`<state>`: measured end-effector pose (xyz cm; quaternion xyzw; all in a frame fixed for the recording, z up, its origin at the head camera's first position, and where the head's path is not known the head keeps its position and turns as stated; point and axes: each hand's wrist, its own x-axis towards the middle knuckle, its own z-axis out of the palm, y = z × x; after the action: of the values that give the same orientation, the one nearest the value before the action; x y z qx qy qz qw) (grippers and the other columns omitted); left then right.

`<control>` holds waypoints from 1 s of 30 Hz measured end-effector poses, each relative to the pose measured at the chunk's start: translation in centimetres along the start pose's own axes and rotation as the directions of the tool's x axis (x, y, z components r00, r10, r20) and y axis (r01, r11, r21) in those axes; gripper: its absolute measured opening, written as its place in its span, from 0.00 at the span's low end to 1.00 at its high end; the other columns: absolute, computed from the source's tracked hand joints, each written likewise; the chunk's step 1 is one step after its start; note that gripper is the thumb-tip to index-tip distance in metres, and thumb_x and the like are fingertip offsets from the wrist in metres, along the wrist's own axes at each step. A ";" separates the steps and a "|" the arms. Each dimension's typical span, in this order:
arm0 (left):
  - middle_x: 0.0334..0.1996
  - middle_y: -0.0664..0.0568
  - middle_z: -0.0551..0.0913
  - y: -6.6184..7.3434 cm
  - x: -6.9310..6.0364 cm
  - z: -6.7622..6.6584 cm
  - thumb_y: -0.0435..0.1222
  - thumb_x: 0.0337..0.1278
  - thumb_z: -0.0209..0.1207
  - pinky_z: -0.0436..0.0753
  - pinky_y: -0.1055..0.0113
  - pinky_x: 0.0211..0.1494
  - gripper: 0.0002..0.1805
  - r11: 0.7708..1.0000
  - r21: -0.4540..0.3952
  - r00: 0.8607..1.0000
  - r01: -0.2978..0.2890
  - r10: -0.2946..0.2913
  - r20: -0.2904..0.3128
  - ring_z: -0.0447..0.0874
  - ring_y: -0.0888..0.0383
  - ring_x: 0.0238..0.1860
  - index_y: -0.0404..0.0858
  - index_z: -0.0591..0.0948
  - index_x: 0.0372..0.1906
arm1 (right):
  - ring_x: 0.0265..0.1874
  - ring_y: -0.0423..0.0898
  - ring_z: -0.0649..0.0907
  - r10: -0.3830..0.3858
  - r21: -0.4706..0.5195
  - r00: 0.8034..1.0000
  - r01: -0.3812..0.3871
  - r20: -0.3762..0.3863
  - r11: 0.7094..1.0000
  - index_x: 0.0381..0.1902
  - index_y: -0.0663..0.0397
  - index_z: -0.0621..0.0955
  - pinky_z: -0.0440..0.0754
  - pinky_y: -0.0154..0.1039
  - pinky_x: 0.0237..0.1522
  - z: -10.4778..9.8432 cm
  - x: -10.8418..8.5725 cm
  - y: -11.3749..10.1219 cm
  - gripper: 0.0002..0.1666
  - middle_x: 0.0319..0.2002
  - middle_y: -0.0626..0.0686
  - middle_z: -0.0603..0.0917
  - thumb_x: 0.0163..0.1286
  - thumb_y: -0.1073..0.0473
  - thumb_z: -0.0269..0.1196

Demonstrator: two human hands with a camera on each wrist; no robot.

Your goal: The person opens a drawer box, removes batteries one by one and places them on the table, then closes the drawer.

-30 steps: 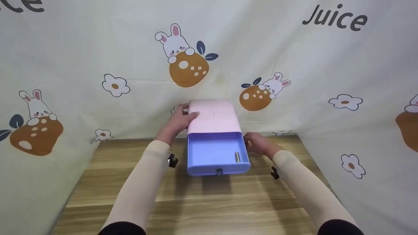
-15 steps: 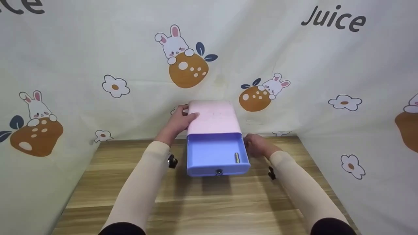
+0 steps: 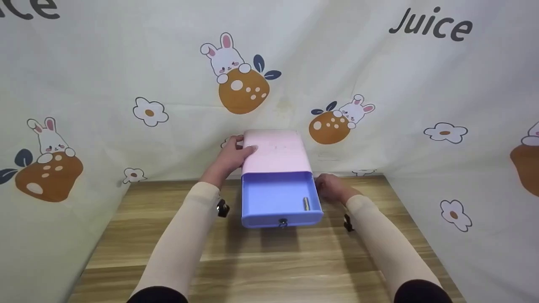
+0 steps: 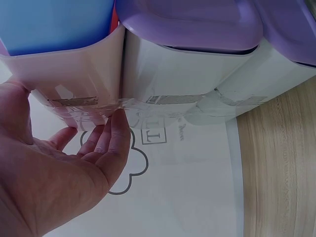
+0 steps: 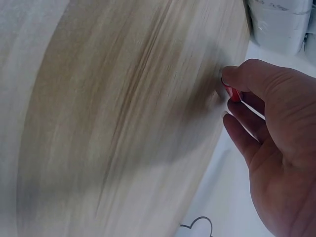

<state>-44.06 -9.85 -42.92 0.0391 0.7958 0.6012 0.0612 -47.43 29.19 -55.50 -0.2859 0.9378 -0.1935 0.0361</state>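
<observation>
A pink drawer box [image 3: 276, 151] tops a taped stack, and its blue drawer [image 3: 269, 195] is pulled out toward me. One small gold-coloured cylinder [image 3: 306, 203], battery-like, stands or lies near the drawer's right front corner. My left hand [image 3: 230, 158] grips the pink box at its left side, thumb on top; the left wrist view shows the fingers [image 4: 118, 140] against its taped side. Right of the stack, my right hand [image 3: 332, 187] pinches a small red cylinder [image 5: 233, 93] between thumb and fingers, mostly covered by them. It is over the wooden table near its back edge.
Below the pink box, the left wrist view shows white drawer boxes [image 4: 173, 74] with purple drawers [image 4: 197, 22], bound by clear tape. The wood-grain table [image 3: 269, 261] spreads in front. Printed cloth [image 3: 177, 67] with rabbits stands behind and on both sides.
My right hand and forearm have shifted slightly inward, toward the stack. The left hand, the pink box and the pulled-out drawer stay where they were.
</observation>
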 end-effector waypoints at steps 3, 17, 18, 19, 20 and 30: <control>0.75 0.34 0.73 -0.1 0.1 0.1 0.52 0.76 0.68 0.86 0.49 0.65 0.46 1.000 0.006 1.000 0.001 -0.001 -0.003 0.85 0.44 0.63 0.39 0.59 0.86 | 0.44 0.54 0.88 0.017 0.012 1.000 -0.017 -0.001 1.000 0.44 0.56 0.93 0.86 0.59 0.56 0.2 0.1 0.5 0.13 0.40 0.56 0.91 0.68 0.75 0.69; 0.74 0.34 0.73 -0.3 0.3 0.1 0.50 0.76 0.68 0.86 0.50 0.65 0.46 0.999 -0.043 1.000 -0.011 0.012 0.005 0.85 0.43 0.63 0.37 0.59 0.85 | 0.40 0.49 0.84 0.075 0.110 0.997 -0.076 0.013 0.991 0.47 0.53 0.92 0.86 0.55 0.52 0.5 -0.3 0.4 0.15 0.39 0.51 0.90 0.68 0.74 0.69; 0.73 0.34 0.74 -0.3 0.3 0.1 0.50 0.76 0.68 0.86 0.50 0.65 0.46 0.999 -0.046 1.000 -0.012 0.013 0.008 0.85 0.44 0.62 0.37 0.59 0.85 | 0.38 0.49 0.84 0.070 0.118 0.997 -0.071 0.016 0.991 0.46 0.52 0.92 0.85 0.54 0.50 0.5 -0.3 0.4 0.15 0.38 0.51 0.90 0.68 0.74 0.69; 0.73 0.35 0.74 -0.3 0.3 0.1 0.51 0.76 0.68 0.86 0.50 0.65 0.46 0.999 -0.042 1.000 -0.011 0.011 0.007 0.85 0.44 0.62 0.37 0.59 0.85 | 0.37 0.48 0.83 0.072 0.120 0.997 -0.073 0.014 0.990 0.46 0.52 0.91 0.85 0.52 0.49 0.5 -0.3 0.4 0.15 0.37 0.51 0.90 0.68 0.74 0.69; 0.73 0.35 0.74 -0.3 0.3 0.1 0.51 0.76 0.68 0.86 0.50 0.65 0.46 0.999 -0.038 1.000 -0.010 0.011 0.006 0.85 0.44 0.62 0.37 0.59 0.85 | 0.37 0.47 0.82 0.077 0.121 0.997 -0.078 0.010 0.990 0.45 0.51 0.91 0.83 0.51 0.47 0.6 -0.3 0.5 0.15 0.37 0.50 0.89 0.68 0.74 0.69; 0.73 0.35 0.74 -0.1 0.1 0.0 0.52 0.76 0.68 0.86 0.49 0.65 0.46 1.000 -0.024 1.000 -0.007 0.007 0.007 0.85 0.44 0.62 0.38 0.59 0.85 | 0.31 0.45 0.77 0.052 0.091 0.998 -0.050 -0.027 0.995 0.36 0.52 0.85 0.76 0.47 0.40 1.0 0.2 1.2 0.10 0.30 0.51 0.82 0.68 0.72 0.70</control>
<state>-44.16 -9.87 -43.04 0.0432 0.7880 0.6109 0.0623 -48.02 29.67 -56.88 -0.2571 0.9355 -0.2389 0.0402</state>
